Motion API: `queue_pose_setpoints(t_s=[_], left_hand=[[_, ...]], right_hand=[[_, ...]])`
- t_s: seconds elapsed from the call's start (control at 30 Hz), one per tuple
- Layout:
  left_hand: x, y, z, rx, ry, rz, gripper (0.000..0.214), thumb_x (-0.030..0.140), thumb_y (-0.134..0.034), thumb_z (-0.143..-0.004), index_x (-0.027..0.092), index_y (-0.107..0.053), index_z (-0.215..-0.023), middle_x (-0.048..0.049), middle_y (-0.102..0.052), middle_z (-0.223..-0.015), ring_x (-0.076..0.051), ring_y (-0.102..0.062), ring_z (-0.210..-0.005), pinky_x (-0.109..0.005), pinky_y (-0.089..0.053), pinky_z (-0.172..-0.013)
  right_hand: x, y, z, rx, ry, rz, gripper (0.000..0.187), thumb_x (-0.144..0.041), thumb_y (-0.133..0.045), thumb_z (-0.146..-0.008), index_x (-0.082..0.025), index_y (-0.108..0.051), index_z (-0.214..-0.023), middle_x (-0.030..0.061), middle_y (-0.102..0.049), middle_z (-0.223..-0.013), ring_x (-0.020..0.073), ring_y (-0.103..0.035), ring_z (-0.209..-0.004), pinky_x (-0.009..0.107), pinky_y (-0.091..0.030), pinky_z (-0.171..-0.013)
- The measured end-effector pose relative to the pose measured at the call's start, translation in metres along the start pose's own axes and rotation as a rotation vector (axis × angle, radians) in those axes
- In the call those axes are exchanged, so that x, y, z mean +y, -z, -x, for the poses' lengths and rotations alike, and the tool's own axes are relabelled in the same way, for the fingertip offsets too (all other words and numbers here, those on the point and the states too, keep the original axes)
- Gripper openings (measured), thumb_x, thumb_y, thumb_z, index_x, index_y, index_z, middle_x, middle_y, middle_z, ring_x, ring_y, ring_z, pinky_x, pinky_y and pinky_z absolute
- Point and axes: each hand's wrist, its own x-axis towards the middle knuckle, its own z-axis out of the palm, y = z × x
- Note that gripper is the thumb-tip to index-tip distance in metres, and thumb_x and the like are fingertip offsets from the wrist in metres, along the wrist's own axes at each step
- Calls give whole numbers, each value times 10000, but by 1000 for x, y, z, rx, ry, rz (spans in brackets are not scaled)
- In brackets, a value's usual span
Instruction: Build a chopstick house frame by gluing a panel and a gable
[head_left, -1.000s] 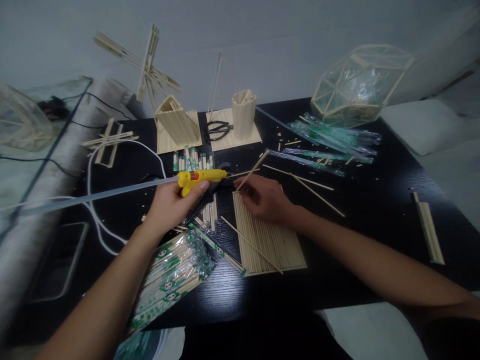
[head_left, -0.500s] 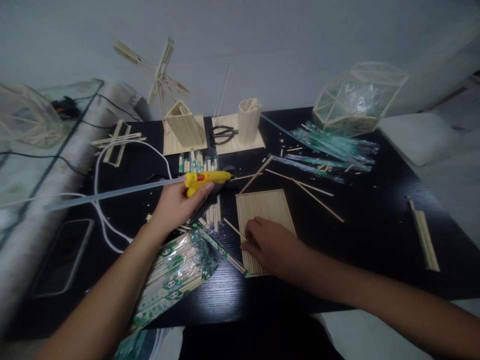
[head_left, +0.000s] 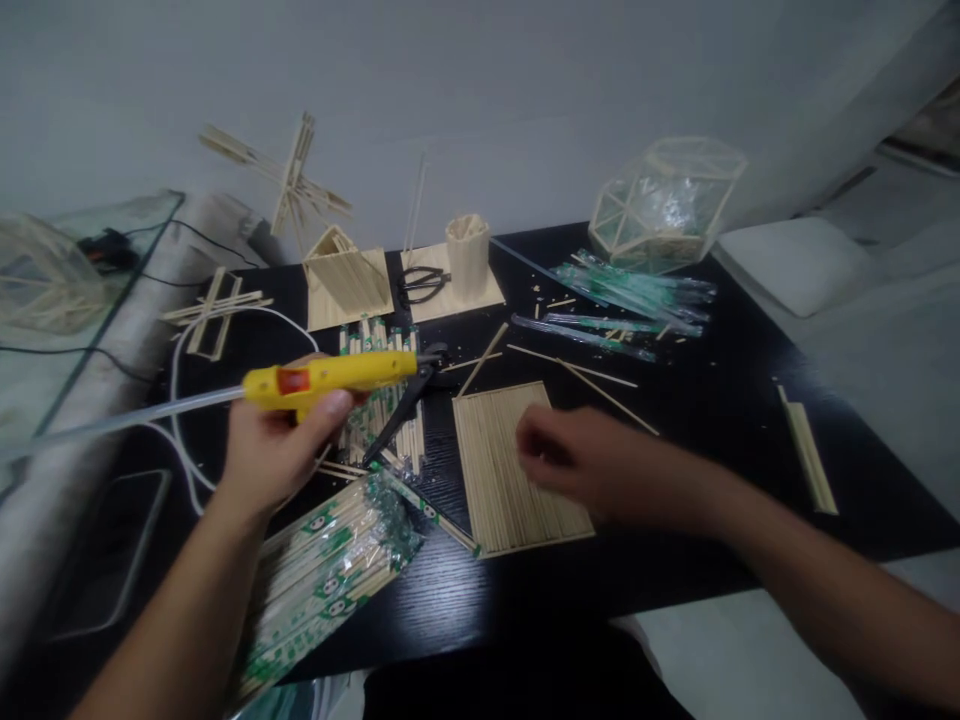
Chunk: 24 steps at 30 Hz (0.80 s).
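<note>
My left grip (head_left: 274, 455) is wrapped tight round the yellow glue gun (head_left: 330, 375). I'm holding it level just above the tabletop (head_left: 712, 420), nozzle pointing right, with a clear glue stick (head_left: 112, 420) poking out the back towards the left edge. My right grip (head_left: 577, 465) is hanging over the stick mat (head_left: 499, 470), which lies flat near the front middle. It's blurred, so I honestly can't tell if the fingers are spread or pinching anything.

The surface is black with a faint wood grain, and it's a mess. Wrapped chopstick packs (head_left: 330, 570) sit by my left wrist, loose sticks and crumbs are everywhere, and there's a heap of empty green-printed wrappers (head_left: 630, 295) at the back right. A white cable (head_left: 180, 400) loops along the left side.

Along the back edge there's a little stick house (head_left: 345, 280), scissors (head_left: 420, 283) on a thin board, a stick cup (head_left: 466, 257), and a faceted frame (head_left: 667, 205) in the right corner. A stick windmill (head_left: 292, 185) stands up behind the house.

Behind it all is a plain pale wall (head_left: 487, 90), and there's a white cushion (head_left: 795, 265) off the right end.
</note>
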Motion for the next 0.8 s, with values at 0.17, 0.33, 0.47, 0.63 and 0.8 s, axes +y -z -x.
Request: queue_pose_setpoints(t_s=[0.17,0.33,0.47,0.63,0.8], left_hand=[[45,-12,3,-346,-383,-222,104,346,-739,-891,251,-728,-852,-33,-737,-865,-180,-690,-735,-309,-557,-613],[59,-57,10,-434,-515,-362,93,310,-685,-967,221,-694,-940,-34,-708,-886,-159,-682,-771,-291,-554,-659],[55,-87,16,-472,-460,-460,225,373,-592,-1031,198,-640,-897,-29,-643,-828,-152,-643,-722,-286,-521,-622],[53,-115,12,-428,-432,-622,271,405,-531,-1057,202,-606,-894,-32,-623,-797,-178,-635,-697,-313,-471,-581],[50,-129,8,-415,-425,-642,284,413,-546,-1052,219,-561,-845,-18,-594,-755,-173,-618,-664,-309,-436,-563]], right_hand=[[68,47,-7,500,92,-376,166,-353,-718,-901,-223,-649,-978,11,-740,-814,133,-624,-586,266,-485,-512],[110,37,-28,863,169,-575,149,-337,-783,-873,-214,-708,-910,18,-752,-802,143,-705,-657,266,-592,-554],[114,25,-30,944,227,-643,144,-342,-773,-899,-227,-692,-928,24,-775,-887,166,-754,-760,308,-660,-652],[114,23,-27,962,249,-634,68,-280,-732,-936,-237,-681,-930,13,-767,-865,174,-757,-748,328,-669,-678],[112,20,-26,958,273,-629,122,-337,-721,-954,-233,-659,-940,11,-769,-892,161,-758,-758,307,-670,-697]])
